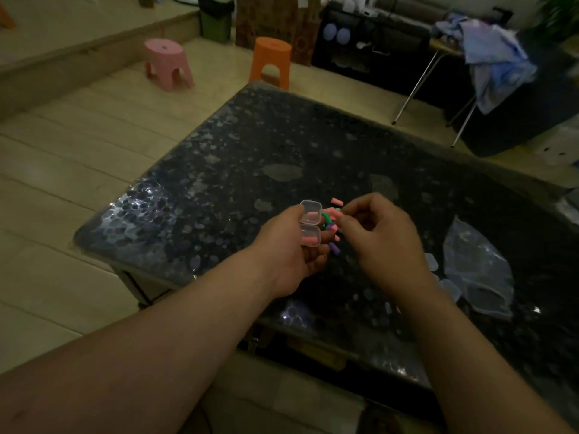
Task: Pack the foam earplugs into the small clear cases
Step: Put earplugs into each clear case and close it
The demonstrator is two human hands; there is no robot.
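Earplugs [332,225] between hands; right hand [380,236] seemingly pinching one.

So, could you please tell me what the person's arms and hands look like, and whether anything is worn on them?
The left forearm and right forearm are bare to the frame's edge, with no sleeves in view. The left hand and right hand wear no gloves, and no watch, bracelet or ring shows, though the dim light could hide something small.
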